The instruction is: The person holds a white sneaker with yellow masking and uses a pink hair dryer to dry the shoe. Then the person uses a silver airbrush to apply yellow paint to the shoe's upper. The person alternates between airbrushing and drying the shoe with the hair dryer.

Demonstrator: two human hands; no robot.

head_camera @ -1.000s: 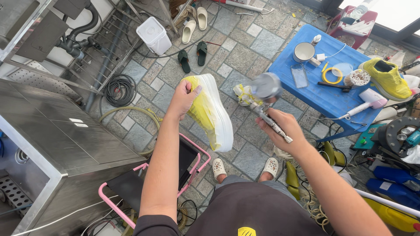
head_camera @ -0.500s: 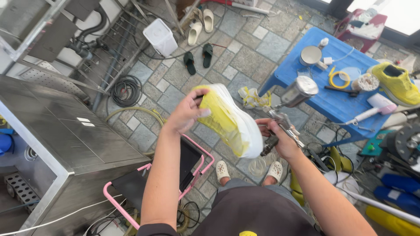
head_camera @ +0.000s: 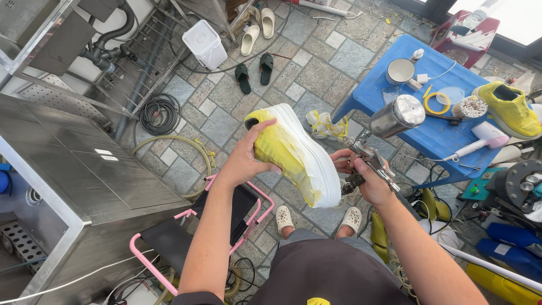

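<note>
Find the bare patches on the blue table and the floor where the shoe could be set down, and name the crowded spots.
The blue table is bare along its near-left part, between the metal cup and its front edge. Its right side is crowded: tape ring, brush, yellow shoe. The paving between the dark sandals and the table is free.

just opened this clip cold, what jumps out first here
At centre, the left hand holds up a yellow sneaker with a white sole, while the right hand grips a metal spray gun beside it. To the right, a blue plastic table carries a matching yellow sneaker; a steel cabinet fills the left.
</note>
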